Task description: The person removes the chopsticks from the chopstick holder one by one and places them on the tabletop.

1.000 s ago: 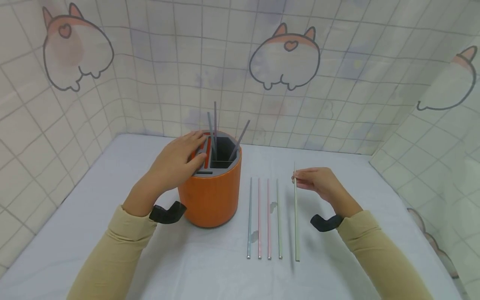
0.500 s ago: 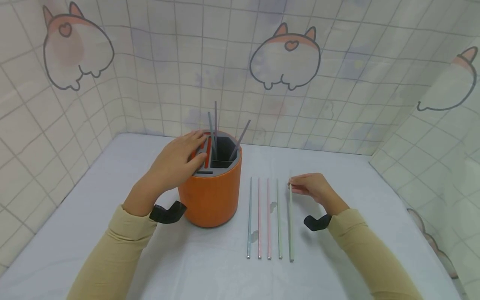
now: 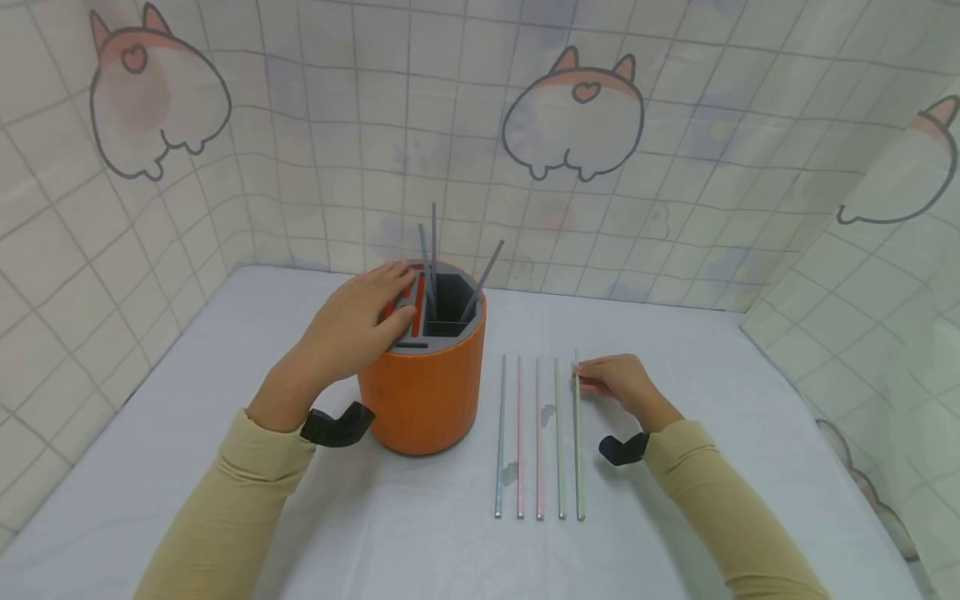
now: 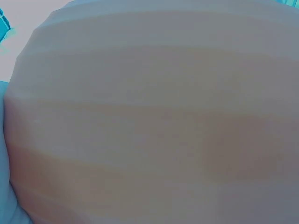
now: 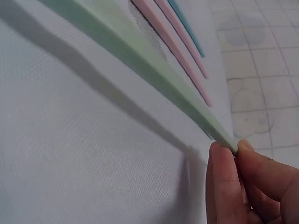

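Observation:
My left hand point(image 3: 348, 325) rests on the grey slotted top of an orange utensil holder point(image 3: 423, 404), fingers stretched over its left side. The holder's curved wall point(image 4: 154, 130) fills the left wrist view. On the right, my right hand point(image 3: 618, 383) pinches the thin far end of a light green chopstick point(image 3: 579, 458) between thumb and fingers. In the right wrist view this chopstick point(image 5: 140, 65) slants over the cloth, its shadow beside it. Left of it lie another green chopstick point(image 3: 559, 442), two pink chopsticks point(image 3: 538, 442) and a blue chopstick point(image 3: 500, 442), roughly parallel.
Three sticks stand in the holder's dark compartment: a bluish stick point(image 3: 423, 243), a tall purplish stick point(image 3: 434, 225) and one leaning right point(image 3: 486, 271). A white cloth point(image 3: 435, 533) covers the table. Behind hangs a grid-patterned curtain point(image 3: 322, 142).
My right hand has moved left and slightly nearer with the green chopstick, bringing it beside the row. The left hand has stayed on the holder.

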`<state>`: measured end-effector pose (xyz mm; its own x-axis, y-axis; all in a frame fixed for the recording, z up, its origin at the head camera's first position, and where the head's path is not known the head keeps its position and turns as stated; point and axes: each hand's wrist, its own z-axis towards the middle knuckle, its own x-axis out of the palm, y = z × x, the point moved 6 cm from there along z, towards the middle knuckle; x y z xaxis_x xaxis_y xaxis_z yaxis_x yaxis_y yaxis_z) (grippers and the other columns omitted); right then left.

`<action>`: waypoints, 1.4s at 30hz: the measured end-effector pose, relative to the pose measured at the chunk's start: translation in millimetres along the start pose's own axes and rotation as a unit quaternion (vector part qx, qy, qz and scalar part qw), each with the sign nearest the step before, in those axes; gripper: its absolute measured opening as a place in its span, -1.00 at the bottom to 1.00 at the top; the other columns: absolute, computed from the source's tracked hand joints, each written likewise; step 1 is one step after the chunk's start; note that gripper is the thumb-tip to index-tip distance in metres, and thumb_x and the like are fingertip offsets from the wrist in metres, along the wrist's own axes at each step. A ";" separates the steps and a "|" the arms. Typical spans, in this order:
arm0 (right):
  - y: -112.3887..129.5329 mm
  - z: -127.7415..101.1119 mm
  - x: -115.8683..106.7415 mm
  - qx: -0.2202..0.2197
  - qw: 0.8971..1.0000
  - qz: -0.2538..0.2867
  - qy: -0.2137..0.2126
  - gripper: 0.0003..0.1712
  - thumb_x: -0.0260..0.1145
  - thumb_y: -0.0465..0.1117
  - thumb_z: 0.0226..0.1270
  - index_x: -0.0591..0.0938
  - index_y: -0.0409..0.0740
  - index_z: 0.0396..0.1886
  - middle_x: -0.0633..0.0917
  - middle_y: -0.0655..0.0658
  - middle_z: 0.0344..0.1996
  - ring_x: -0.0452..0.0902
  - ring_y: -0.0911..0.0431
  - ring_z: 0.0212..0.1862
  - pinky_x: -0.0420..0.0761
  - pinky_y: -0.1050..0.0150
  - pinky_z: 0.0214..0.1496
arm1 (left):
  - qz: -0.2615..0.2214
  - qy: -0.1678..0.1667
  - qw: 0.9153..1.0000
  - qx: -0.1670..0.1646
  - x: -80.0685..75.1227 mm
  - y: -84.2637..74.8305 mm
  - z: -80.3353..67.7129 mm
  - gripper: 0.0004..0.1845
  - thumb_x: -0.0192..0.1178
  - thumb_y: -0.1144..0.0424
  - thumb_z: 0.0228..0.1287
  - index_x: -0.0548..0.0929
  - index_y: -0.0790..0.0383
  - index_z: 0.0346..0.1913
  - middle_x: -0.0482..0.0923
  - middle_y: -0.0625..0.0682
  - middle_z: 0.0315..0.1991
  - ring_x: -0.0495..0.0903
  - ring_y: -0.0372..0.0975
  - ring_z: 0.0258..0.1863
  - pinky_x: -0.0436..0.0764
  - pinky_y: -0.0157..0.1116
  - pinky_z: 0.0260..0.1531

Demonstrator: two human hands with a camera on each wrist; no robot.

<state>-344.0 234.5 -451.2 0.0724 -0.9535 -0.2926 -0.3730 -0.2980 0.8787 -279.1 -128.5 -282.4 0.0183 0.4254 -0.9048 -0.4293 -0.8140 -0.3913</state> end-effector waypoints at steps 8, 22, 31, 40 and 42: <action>11.9 0.1 -10.6 -0.049 0.997 -0.044 -0.048 -0.53 0.37 -0.27 0.33 0.60 -0.49 0.14 0.80 -0.26 -0.17 0.69 0.40 -0.42 0.71 0.51 -0.23 | -0.003 -0.001 1.000 0.005 0.1 -1.9 2.0 -0.39 -0.13 0.09 0.56 0.16 0.26 0.55 0.02 0.16 0.60 -0.03 0.04 0.60 -0.03 0.07 0.59; 141.0 -82.5 38.2 -0.262 0.965 0.015 -0.016 -0.49 0.49 -0.06 0.22 0.70 -0.13 0.14 0.79 -0.01 -0.02 0.69 0.20 0.10 0.54 0.22 0.36 | -0.001 -0.004 1.000 0.005 -1.1 -1.6 0.2 -0.39 -0.14 0.09 0.56 0.17 0.26 0.54 0.04 0.16 0.59 -0.01 0.05 0.60 -0.01 0.09 0.58; 181.5 -104.9 82.5 -0.334 0.941 0.042 0.038 -0.56 0.49 -0.19 0.22 0.71 -0.16 0.11 0.79 -0.09 -0.04 0.69 0.14 0.09 0.61 0.20 0.28 | -0.003 -0.005 1.000 0.004 -0.4 -1.7 0.3 -0.40 -0.12 0.10 0.56 0.18 0.27 0.54 0.04 0.16 0.59 0.00 0.06 0.59 0.00 0.10 0.58; 194.0 -111.1 89.6 -0.364 0.928 0.069 0.033 -0.72 0.41 -0.22 0.31 0.76 -0.25 -0.05 0.82 -0.05 -0.21 0.74 0.16 -0.04 0.69 0.22 0.16 | -0.003 -0.005 1.000 0.005 -0.3 -2.2 0.4 -0.40 -0.12 0.09 0.56 0.18 0.27 0.54 0.04 0.16 0.59 0.00 0.06 0.59 0.00 0.10 0.58; 198.7 -115.3 84.9 -0.375 0.921 0.097 0.032 -0.70 0.42 -0.25 0.29 0.74 -0.32 -0.03 0.82 0.00 -0.25 0.76 0.17 -0.08 0.70 0.23 0.13 | -0.005 -0.004 1.000 0.006 -0.7 -2.6 -0.5 -0.40 -0.13 0.09 0.56 0.17 0.26 0.54 0.04 0.16 0.59 -0.01 0.06 0.59 -0.01 0.10 0.57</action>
<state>-305.3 89.1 -257.9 0.1346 -0.9858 -0.1002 0.3571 -0.0460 0.9329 -277.6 -126.8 -280.8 0.0153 0.4359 -0.8999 -0.4395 -0.8054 -0.3976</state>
